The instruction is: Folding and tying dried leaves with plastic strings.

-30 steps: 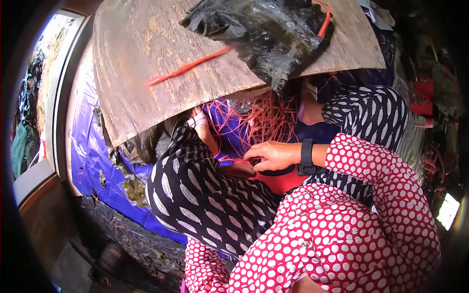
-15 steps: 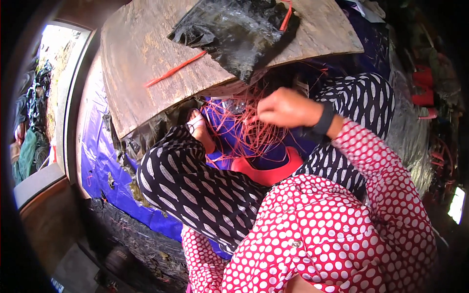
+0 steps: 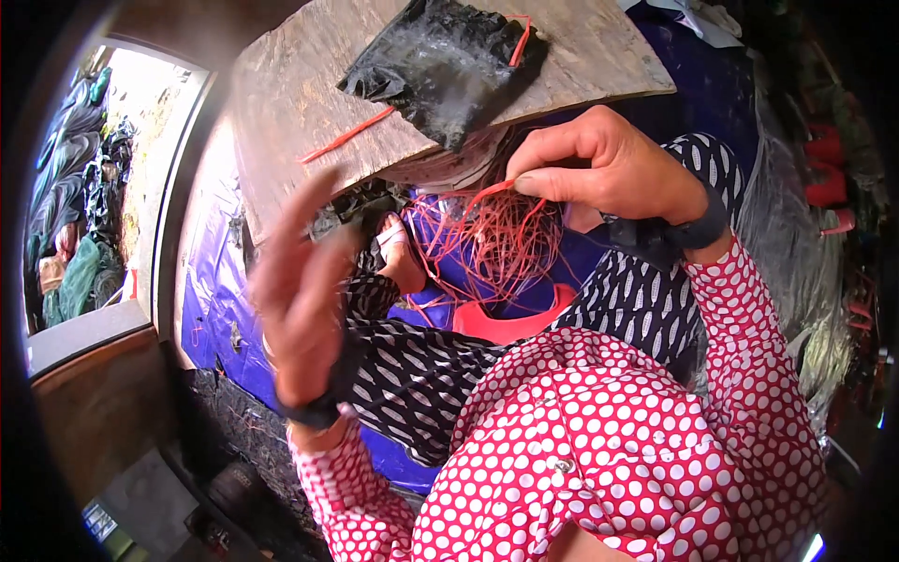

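My right hand (image 3: 618, 173) pinches the end of a red plastic strip (image 3: 491, 190) between thumb and forefinger, above a loose tangle of similar red strips (image 3: 506, 245). My left hand (image 3: 304, 304) is raised to the left of my knee, smeared by motion; its fingers look stretched and apart, with nothing visible in them. Ahead, a folded black plastic sheet (image 3: 445, 75) lies on a wooden board (image 3: 585, 61). One red strip (image 3: 346, 136) rests on the board left of the sheet, and another (image 3: 521, 42) lies across the sheet's far right corner.
A smooth red curved object (image 3: 515, 325), partly hidden, sits between my legs on blue sheeting (image 3: 220, 314). My sandalled foot (image 3: 399, 253) is under the board's near edge. Clear plastic sheeting (image 3: 782, 244) hangs at the right; a doorway frame (image 3: 178, 215) stands at the left.
My left hand has come up into view from below. The right hand has risen from the tangle and moved slightly right, now showing a red strip in its fingers.
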`<move>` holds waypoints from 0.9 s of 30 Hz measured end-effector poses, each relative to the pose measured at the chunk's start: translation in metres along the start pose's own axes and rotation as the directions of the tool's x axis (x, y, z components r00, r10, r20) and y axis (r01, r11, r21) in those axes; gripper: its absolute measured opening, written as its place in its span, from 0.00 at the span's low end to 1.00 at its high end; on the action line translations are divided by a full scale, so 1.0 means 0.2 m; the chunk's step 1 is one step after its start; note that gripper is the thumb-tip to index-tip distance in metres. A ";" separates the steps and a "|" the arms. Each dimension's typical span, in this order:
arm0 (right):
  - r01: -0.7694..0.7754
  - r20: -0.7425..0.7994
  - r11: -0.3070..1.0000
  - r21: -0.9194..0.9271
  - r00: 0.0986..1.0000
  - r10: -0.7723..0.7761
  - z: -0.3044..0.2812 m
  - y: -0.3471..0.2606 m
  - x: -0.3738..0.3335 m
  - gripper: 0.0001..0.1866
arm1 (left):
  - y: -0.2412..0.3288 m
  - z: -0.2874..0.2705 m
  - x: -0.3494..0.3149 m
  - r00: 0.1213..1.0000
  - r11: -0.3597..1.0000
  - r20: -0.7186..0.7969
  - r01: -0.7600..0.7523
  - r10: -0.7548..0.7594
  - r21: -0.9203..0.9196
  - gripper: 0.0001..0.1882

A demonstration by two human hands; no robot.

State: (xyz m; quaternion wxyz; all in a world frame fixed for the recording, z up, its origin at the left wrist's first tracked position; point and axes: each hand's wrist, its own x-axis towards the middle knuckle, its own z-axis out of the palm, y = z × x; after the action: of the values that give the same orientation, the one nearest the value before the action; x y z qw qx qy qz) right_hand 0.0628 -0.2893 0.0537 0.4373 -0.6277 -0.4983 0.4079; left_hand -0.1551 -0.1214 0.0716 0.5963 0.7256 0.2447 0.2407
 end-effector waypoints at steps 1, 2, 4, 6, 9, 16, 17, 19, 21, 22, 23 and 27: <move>0.080 0.012 0.994 -0.074 0.997 -0.079 0.00 -0.05 0.01 0.07 | 0.02 0.07 0.03 0.969 0.987 0.203 0.152 -0.141 -0.041 0.24; 0.088 0.008 0.993 -0.078 0.996 -0.088 -0.01 -0.06 0.02 0.07 | 0.00 0.13 0.09 0.937 0.994 0.336 0.077 -0.099 0.079 0.23; 0.152 -0.146 0.987 0.058 0.979 -0.142 -0.02 -0.08 0.03 0.07 | -0.03 0.22 0.13 0.882 0.973 0.461 0.180 -0.097 -0.140 0.20; 0.249 -0.333 0.967 -0.062 0.908 -0.255 -0.08 -0.02 0.06 0.07 | 0.00 0.15 0.18 0.752 0.918 0.583 0.397 -0.309 -0.026 0.14; 0.088 -0.455 0.996 -0.017 0.887 -0.086 -0.26 0.06 -0.02 0.09 | -0.01 0.03 0.25 0.815 0.936 0.465 0.334 -0.345 0.108 0.11; 0.009 -0.420 0.949 0.315 0.898 0.131 -0.28 0.30 0.03 0.10 | 0.10 -0.49 0.49 0.908 0.846 0.247 0.178 -0.338 0.502 0.10; 0.017 -0.401 0.948 0.316 0.908 0.118 -0.27 0.31 0.06 0.10 | 0.14 -0.54 0.55 0.929 0.848 0.270 0.078 -0.252 0.524 0.10; -0.008 -0.414 0.961 0.277 0.901 0.127 -0.25 0.28 0.11 0.10 | 0.22 -0.55 0.66 0.938 0.849 0.312 -0.040 -0.150 0.528 0.09; -0.005 -0.408 0.935 0.355 0.899 0.160 -0.30 0.32 0.13 0.09 | 0.26 -0.49 0.69 0.945 0.830 0.305 -0.073 -0.120 0.553 0.09; -0.020 -0.430 0.929 0.368 0.883 0.190 -0.34 0.32 0.11 0.09 | 0.28 -0.42 0.67 0.943 0.827 0.317 -0.096 -0.102 0.553 0.10; -0.013 -0.448 0.937 0.350 0.876 0.180 -0.41 0.33 0.07 0.09 | 0.32 -0.34 0.63 0.929 0.799 0.332 -0.075 -0.161 0.597 0.10; -0.394 -0.244 0.917 0.057 0.885 0.396 -0.57 0.46 -0.05 0.10 | 0.16 -0.13 0.38 0.794 0.840 0.406 0.226 -0.452 0.493 0.09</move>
State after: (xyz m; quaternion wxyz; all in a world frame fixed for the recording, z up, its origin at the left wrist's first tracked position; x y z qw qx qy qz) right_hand 0.1935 -0.3274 -0.0010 0.4066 -0.7610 -0.2997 0.4071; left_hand -0.1105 -0.0588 0.1123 0.5028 0.8159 0.2540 -0.1307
